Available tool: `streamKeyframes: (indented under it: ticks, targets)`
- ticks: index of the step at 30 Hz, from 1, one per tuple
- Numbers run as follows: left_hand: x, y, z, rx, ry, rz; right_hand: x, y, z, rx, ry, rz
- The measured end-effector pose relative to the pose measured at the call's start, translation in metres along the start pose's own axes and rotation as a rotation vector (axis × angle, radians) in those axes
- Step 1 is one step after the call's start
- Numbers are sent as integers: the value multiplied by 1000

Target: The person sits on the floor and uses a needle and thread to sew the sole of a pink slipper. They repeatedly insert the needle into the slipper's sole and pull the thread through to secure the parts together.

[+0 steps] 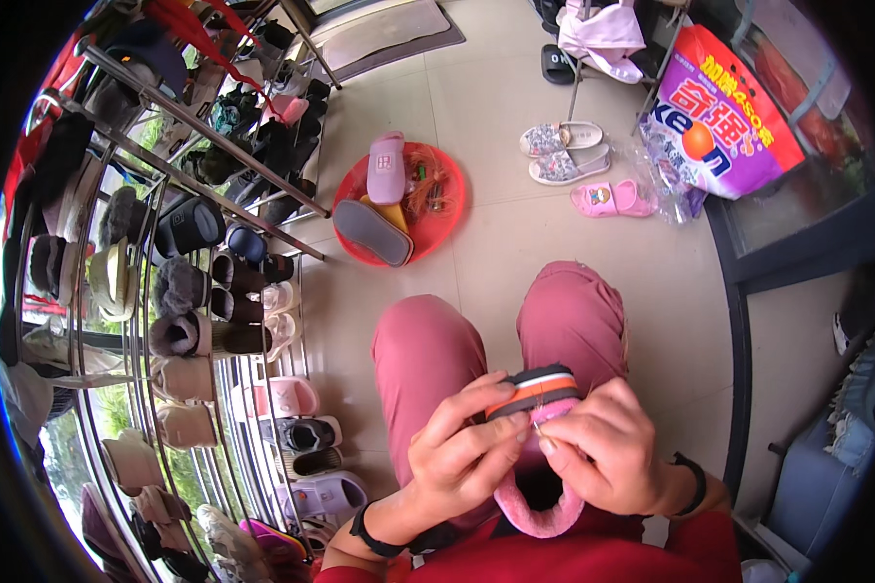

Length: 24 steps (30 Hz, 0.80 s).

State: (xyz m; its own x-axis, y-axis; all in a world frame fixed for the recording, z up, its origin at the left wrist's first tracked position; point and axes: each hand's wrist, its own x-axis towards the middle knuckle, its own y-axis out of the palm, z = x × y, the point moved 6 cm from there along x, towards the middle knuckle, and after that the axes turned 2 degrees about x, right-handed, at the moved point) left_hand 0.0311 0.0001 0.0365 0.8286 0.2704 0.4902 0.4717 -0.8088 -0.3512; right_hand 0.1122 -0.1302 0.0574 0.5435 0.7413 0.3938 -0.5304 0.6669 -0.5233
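Note:
In my lap, above my thighs, is a pink slipper shoe [542,514] with a padded fuzzy collar. Its thick sole [543,389] has black, orange and white layers and is turned away from me. My left hand [467,441] grips the shoe at the sole's left side, thumb and fingers on either face. At the seam between sole and pink upper, my right hand [612,444] pinches a thin, shiny, needle-like item [537,428] between thumb and forefinger. Fine strands show by the sole edge. The fingers hide part of the item and the upper.
A red plastic basin [350,182] on the floor holds a lilac slipper [387,171], a grey sole [372,232] and orange thread [434,189]. Metal shoe racks [211,167] line the left. Floral shoes [565,157], a pink sandal [609,200] and a printed bag [722,116] are at right.

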Motion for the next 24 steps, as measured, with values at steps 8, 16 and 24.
streamKeyframes:
  ticks: [8,16,24]
  targets:
    - [-1,2,-2,-67,32,37,-6,2,2,-183,-71,58]
    - [5,4,4,-16,58,-6,-9,6,-5,-238,-102,102]
    - [7,3,12,-49,30,-12,4,5,-7,-212,-162,173]
